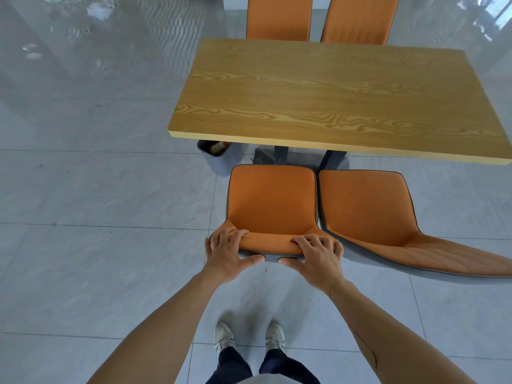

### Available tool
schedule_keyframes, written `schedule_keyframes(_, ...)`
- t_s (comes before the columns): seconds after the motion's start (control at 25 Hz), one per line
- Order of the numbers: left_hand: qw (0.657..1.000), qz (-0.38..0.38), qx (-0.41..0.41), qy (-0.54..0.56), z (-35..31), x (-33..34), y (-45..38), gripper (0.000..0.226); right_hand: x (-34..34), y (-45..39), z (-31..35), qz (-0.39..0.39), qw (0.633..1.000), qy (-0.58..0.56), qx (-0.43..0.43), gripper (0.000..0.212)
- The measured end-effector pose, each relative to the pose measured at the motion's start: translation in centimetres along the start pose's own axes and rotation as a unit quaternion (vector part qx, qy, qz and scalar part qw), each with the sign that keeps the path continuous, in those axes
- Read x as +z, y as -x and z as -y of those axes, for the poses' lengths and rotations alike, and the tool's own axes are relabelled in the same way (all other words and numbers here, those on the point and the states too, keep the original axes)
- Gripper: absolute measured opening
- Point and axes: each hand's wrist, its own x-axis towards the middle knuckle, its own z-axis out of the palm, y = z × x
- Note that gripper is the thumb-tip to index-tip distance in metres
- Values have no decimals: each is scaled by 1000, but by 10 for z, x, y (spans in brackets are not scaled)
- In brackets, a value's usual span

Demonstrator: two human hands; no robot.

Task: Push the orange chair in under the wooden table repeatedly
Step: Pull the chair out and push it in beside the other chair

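Observation:
An orange chair point(273, 200) with a grey back shell stands in front of me, its seat just short of the near edge of the wooden table point(327, 98). My left hand point(228, 252) grips the left end of the backrest's top edge, fingers curled over the front and thumb along the grey back. My right hand point(315, 254) grips the right end in the same way. The whole seat is in view, none of it beneath the tabletop.
A second orange chair point(368, 209) stands right beside the first on its right. Two more orange chairs point(278, 18) sit at the table's far side. A grey bin point(219, 159) sits under the table's near left corner, beside dark table legs point(332, 159). My feet stand on grey floor tiles.

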Motion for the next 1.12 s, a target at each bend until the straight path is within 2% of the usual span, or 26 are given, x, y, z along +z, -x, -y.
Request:
schedule_keyframes(0.4, 1000, 12, -8, -8, 4, -4, -18, 101, -5, -15, 3, 9, 1000, 6, 11, 86)
schedule_keyframes(0.72, 999, 44, -17, -22, 6, -16, -32, 93, -6, -26, 12, 5, 999, 17, 28, 88)
schedule_keyframes(0.88, 998, 40, -20, -34, 0, -16, -20, 94, -7, -15, 24, 14, 997, -1, 70, 77)
schedule_keyframes(1.12, 996, 52, -11, -72, -6, -21, -11, 81, -13, -3, 30, 25, 997, -10, 78, 69)
